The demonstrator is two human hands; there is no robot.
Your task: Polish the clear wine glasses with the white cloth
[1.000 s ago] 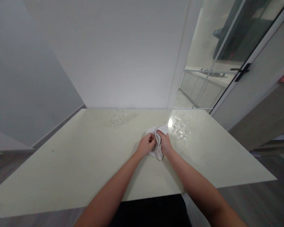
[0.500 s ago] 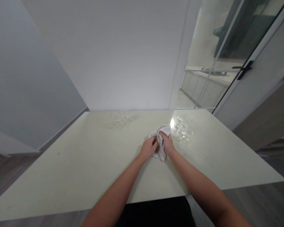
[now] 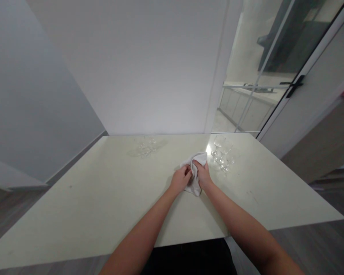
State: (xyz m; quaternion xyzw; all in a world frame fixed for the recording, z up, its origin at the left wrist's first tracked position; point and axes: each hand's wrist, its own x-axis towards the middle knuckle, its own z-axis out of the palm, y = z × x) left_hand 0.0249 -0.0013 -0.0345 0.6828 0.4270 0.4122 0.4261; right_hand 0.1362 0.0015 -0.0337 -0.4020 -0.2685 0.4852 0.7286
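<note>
A white cloth [image 3: 194,187] is bunched between my two hands above the table. My right hand [image 3: 203,175] is closed on the cloth, thumb on top, pressing a fold of it. From the left, my left hand [image 3: 181,179] meets the cloth with curled, closed fingers. Whatever lies between its fingertips, or inside the folds, is hidden. Just right of the cloth stands a cluster of clear stemmed glasses [image 3: 222,152]. Another group of clear glassware [image 3: 145,147], faint against the surface, is at the back left.
The pale table [image 3: 88,202] has its back edge against a white wall panel [image 3: 149,68]. At the right is a glazed door with a black handle [image 3: 296,86]. Light glares on the tabletop beside the right-hand glasses.
Almost nothing differs. The view has shifted very slightly; both hands stay at the cloth in nearly the same pose, and the glasses have not moved.
</note>
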